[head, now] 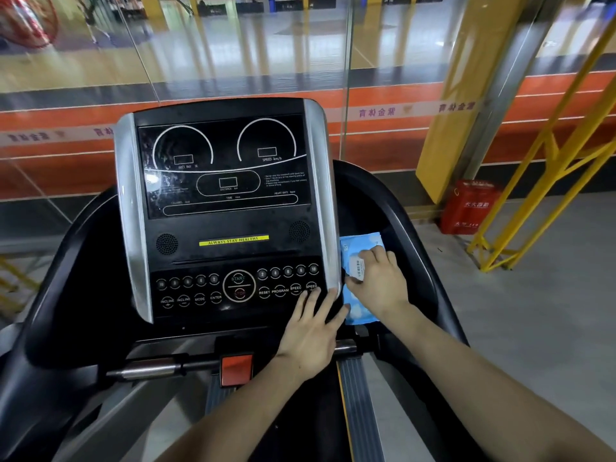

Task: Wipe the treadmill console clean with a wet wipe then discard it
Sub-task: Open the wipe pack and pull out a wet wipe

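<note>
My right hand [378,281] pinches the white flap on the blue wet wipe pack [358,278] in the treadmill's right side tray, while my left hand [311,331] lies flat, fingers straight, at the console's [220,201] bottom right corner.

A gym or sports hall. A treadmill console [226,208] with speed, incline and heart-rate readouts faces a glass wall [233,61], beyond which lie an orange running track [393,128] and a polished court floor [266,38]. A red fire-extinguisher box [470,208] stands beside yellow steel framing [533,168].
</note>
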Demonstrator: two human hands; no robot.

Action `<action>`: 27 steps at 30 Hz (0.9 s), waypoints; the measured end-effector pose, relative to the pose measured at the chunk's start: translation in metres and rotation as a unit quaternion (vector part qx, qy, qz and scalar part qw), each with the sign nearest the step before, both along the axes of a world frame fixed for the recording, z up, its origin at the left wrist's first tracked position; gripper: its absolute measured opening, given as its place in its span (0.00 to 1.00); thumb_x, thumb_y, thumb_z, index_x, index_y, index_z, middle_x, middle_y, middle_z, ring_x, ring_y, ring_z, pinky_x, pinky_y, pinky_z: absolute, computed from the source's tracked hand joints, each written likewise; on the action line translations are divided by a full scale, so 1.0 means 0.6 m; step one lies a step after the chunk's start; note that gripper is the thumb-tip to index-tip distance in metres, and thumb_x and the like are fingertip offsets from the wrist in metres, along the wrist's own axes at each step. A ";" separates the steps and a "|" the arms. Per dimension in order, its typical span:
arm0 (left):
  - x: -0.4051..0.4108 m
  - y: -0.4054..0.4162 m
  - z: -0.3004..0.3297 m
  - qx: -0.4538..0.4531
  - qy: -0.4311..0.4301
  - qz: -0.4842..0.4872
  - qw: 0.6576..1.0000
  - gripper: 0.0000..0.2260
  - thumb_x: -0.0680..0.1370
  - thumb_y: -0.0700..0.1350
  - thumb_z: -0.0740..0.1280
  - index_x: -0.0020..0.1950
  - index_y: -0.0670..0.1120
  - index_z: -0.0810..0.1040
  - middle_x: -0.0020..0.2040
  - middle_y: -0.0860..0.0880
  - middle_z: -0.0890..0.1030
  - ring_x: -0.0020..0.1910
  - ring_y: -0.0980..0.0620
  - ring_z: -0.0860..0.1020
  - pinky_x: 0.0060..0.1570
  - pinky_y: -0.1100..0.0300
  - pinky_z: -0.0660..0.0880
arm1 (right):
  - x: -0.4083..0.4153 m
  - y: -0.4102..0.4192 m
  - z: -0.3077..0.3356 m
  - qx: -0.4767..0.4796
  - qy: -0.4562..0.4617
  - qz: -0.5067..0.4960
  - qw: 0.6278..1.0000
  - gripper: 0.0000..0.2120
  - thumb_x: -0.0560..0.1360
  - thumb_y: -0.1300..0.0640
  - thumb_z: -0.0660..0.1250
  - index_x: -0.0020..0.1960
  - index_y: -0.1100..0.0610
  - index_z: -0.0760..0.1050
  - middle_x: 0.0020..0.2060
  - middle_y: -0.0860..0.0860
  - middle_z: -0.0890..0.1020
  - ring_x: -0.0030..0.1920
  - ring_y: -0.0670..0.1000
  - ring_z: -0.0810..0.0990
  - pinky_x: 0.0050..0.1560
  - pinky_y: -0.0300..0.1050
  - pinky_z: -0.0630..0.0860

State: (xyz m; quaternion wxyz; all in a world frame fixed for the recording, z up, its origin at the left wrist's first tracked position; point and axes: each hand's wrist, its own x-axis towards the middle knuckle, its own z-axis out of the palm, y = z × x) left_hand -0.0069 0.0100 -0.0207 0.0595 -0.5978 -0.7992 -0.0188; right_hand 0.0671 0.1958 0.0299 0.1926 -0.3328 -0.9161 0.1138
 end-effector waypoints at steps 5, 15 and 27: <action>-0.006 -0.004 0.002 -0.005 -0.005 -0.010 1.000 0.32 0.79 0.48 0.64 0.83 0.54 0.58 0.83 0.43 0.56 0.80 0.34 0.58 0.80 0.34 0.52 | -0.001 -0.004 0.002 -0.058 0.020 -0.007 0.998 0.23 0.73 0.50 0.73 0.66 0.56 0.76 0.57 0.51 0.76 0.57 0.54 0.70 0.53 0.46 0.75; -0.010 0.003 0.012 0.041 -0.003 -0.018 0.999 0.27 0.78 0.47 0.65 0.77 0.54 0.66 0.77 0.44 0.66 0.75 0.37 0.64 0.80 0.37 0.54 | 0.048 0.019 0.009 -0.147 0.143 0.076 0.976 0.16 0.81 0.57 0.69 0.68 0.59 0.79 0.61 0.49 0.79 0.54 0.45 0.79 0.60 0.32 0.74; -0.017 0.061 0.032 0.051 0.043 -0.063 0.996 0.24 0.79 0.47 0.62 0.76 0.47 0.72 0.77 0.48 0.71 0.76 0.39 0.65 0.80 0.37 0.56 | 0.078 0.075 0.008 0.001 -0.017 0.163 0.987 0.17 0.71 0.72 0.72 0.59 0.64 0.82 0.58 0.57 0.81 0.55 0.58 0.83 0.55 0.54 0.82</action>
